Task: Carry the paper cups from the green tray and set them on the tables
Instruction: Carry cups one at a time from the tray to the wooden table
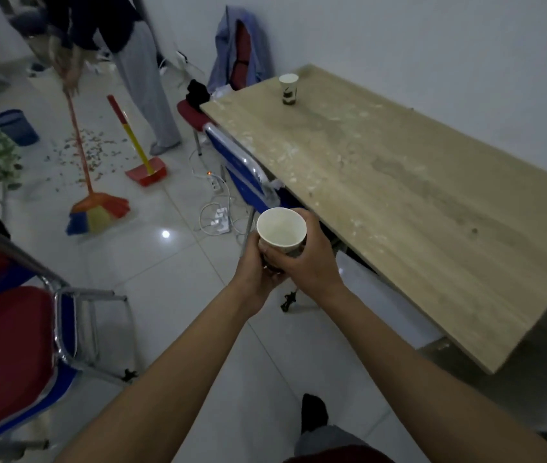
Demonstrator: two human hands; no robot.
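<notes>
White floor tiles lie below as your left hand [258, 267] and right hand [305, 262] clasp one paper cup [282, 233] beside the desk [416, 202], where another cup [288, 89] stands

No words, numbers or brand marks can be read anywhere; the dark print on each paper cup [288, 89] is too blurred to make out.

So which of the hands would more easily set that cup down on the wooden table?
Probably the right hand. It wraps the paper cup on the side nearest the table, which lies to the person's right. The left hand sits farther from it.
</notes>
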